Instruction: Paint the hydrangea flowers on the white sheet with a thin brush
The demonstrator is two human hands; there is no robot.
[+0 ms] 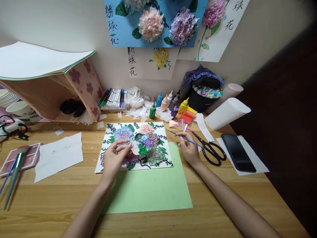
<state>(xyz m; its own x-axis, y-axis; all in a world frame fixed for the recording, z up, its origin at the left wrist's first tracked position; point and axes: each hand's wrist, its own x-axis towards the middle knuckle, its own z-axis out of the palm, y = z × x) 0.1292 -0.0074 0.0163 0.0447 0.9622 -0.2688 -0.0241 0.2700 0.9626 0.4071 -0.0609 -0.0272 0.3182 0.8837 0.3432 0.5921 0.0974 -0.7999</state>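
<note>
My left hand pinches the left edge of a small round flower-shaped palette with green, purple and white paint in its wells. The palette is over a white sheet covered with textured blue, pink, dark and green flowers and painted leaves. Beneath that sheet lies a light green paper. To the right, my right hand holds a thin blue paintbrush between thumb and fingers, its tip pointing up and left near the sheet's upper right corner.
Black scissors and a phone lie to the right. Behind are paint bottles, markers and a black pen holder. On the left are a blank paper, a large brush and a box.
</note>
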